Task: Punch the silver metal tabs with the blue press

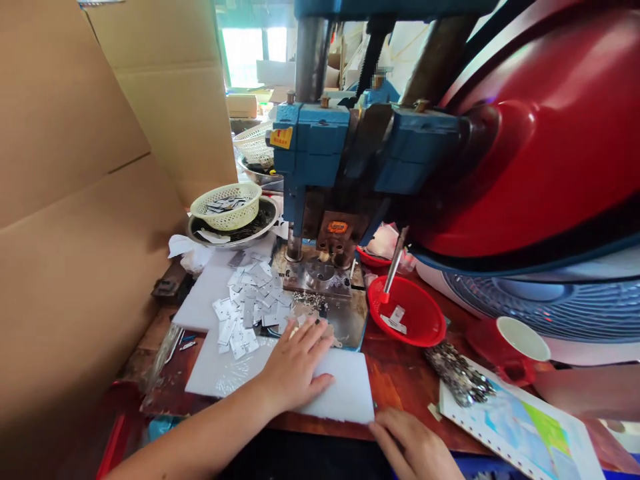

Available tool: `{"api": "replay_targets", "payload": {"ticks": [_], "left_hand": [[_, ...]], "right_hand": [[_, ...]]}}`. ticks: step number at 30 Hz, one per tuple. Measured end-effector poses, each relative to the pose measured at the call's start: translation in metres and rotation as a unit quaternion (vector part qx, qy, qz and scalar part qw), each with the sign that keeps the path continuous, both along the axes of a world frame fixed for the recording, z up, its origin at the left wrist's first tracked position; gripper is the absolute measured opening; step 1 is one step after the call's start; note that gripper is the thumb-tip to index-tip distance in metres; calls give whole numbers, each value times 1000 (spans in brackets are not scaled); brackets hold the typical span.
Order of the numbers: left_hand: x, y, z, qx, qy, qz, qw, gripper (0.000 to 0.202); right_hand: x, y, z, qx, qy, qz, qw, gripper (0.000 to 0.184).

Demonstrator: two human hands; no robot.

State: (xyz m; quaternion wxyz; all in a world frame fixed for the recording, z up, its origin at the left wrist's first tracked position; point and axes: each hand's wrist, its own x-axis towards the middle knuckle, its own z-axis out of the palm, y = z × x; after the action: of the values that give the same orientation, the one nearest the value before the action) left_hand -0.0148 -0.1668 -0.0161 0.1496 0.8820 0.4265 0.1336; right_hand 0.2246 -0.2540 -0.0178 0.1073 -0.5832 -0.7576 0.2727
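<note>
My left hand lies palm down with its fingers spread, reaching from a white foam sheet onto the front of the press's base plate. What is under the palm is hidden. Just left of its fingertips is a loose pile of flat metal plates with small holes. Tiny metal scraps are scattered on the base plate beyond the fingers. My right hand rests at the table's front edge, fingers stretched toward the foam sheet's near right corner, holding nothing that I can see.
A blue press with a large red wheel stands ahead. Right are a red basket, a red mug and a heap of metal pieces. A cream basket sits on a metal bowl; cardboard walls the left.
</note>
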Motion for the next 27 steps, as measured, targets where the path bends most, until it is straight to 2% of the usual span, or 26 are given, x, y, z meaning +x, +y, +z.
{"api": "replay_targets", "payload": {"ticks": [2, 4, 8, 10, 14, 18, 20, 27], "left_hand": [[3, 3, 1, -14, 6, -17, 1000, 64], [3, 2, 2, -19, 7, -27, 999, 61], [-3, -3, 2, -9, -4, -54, 998, 53], [-5, -4, 0, -8, -17, -47, 999, 51], [-4, -5, -5, -1, -49, -26, 998, 42], [-2, -5, -6, 14, -56, -19, 998, 36], [-2, -5, -5, 21, -55, -15, 998, 33], [-2, -5, -5, 16, -63, -4, 998, 29]], "right_hand": [[-22, 21, 16, 12, 36, 9, 999, 30], [-35, 40, 21, 33, 57, 6, 998, 29], [-38, 74, 9, 88, 72, -48, 992, 29], [-36, 87, 3, 105, 73, -67, 990, 29], [-43, 109, -1, 123, 55, -40, 990, 28], [-55, 118, -1, 144, -10, 24, 989, 27], [-58, 119, -3, 151, -39, 34, 987, 25], [-52, 114, -9, 173, -8, -41, 984, 17]]}}
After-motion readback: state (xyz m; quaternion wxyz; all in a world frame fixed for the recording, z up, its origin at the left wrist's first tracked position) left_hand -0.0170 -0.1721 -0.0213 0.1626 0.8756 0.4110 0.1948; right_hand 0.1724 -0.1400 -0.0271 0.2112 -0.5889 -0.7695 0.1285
